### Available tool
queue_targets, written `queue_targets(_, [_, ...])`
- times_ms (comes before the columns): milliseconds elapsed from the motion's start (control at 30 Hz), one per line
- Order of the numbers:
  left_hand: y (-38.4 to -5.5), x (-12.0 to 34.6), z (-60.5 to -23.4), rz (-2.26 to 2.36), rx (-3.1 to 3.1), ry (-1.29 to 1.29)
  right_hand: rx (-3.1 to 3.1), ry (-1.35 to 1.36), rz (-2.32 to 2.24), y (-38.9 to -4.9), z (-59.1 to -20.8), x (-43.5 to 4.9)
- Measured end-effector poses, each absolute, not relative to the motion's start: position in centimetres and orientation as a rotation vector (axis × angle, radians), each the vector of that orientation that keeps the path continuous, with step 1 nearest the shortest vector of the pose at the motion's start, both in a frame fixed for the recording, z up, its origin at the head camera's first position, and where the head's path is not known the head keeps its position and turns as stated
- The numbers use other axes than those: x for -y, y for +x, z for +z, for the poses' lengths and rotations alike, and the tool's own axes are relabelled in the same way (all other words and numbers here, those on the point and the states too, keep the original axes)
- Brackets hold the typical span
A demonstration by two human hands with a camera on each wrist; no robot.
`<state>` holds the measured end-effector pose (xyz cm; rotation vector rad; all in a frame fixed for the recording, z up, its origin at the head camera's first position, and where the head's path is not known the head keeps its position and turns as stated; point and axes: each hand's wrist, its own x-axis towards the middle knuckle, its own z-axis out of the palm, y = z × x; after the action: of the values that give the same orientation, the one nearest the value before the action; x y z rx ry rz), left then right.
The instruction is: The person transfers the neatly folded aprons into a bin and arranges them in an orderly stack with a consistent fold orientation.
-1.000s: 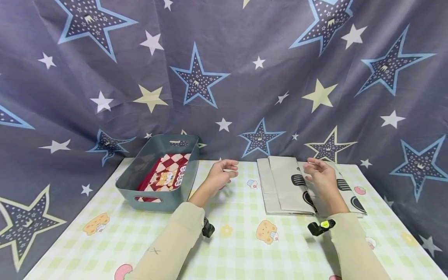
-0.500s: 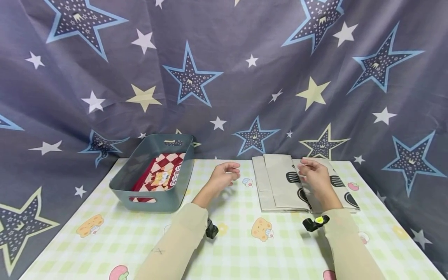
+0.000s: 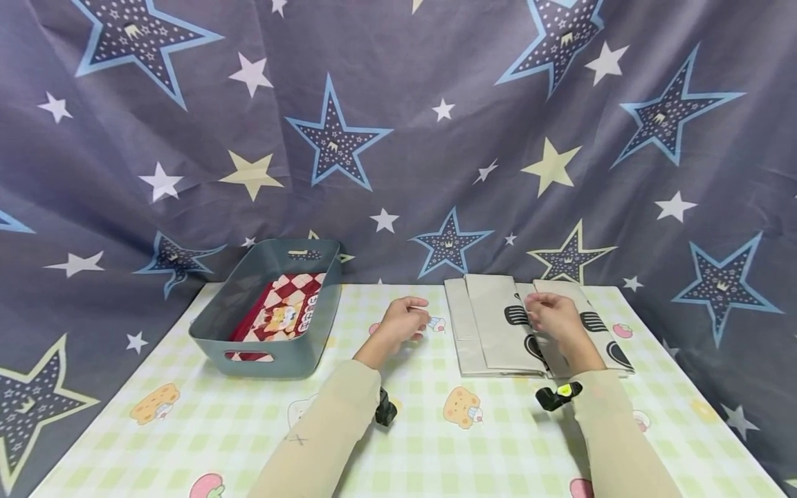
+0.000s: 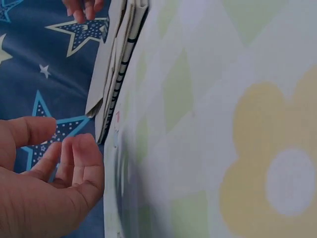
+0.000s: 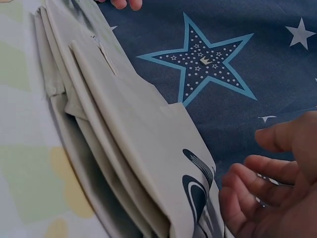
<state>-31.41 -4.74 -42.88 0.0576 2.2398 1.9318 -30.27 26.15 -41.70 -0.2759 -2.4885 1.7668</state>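
Your right hand (image 3: pixel 556 321) hangs over the folded cream cloth (image 3: pixel 488 326) with black prints, thumb apart from loosely bent fingers, holding nothing; and there's your left hand (image 3: pixel 401 325), near that cloth's left edge, fingers slack and empty above the green-checked tablecloth (image 3: pixel 411 449) (the blue-grey bin (image 3: pixel 292 361), red-checked fabric (image 3: pixel 280 308) inside, sits further left)

My corner has the look of a child's room; whether it is in a home I cannot tell, as a draped dark grey-blue cloth curtain (image 3: pixel 411 173), printed with blue, white and yellow stars, fills the background. My flat surface (image 3: pixel 492 460) is pale green-and-white checked, with cartoon fruits and cupcakes.
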Motion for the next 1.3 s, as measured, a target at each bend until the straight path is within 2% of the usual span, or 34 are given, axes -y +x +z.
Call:
queue_targets(433, [-31.5, 3.0, -43.5, 1.900, -2.120, 0.003, 2.618, -0.303, 1.758, -30.4, -42.4, -26.7])
queue_targets(833, [-31.4, 0.9, -43.6, 1.876, -2.047, -0.042, 2.738, -0.227, 1.574, -30.4, -42.8, -27.2])
queue_targets(1300, [-31.4, -0.6, -43.8, 1.903, -2.041, -0.081, 2.754, -0.127, 1.616, -30.2, -42.7, -27.6])
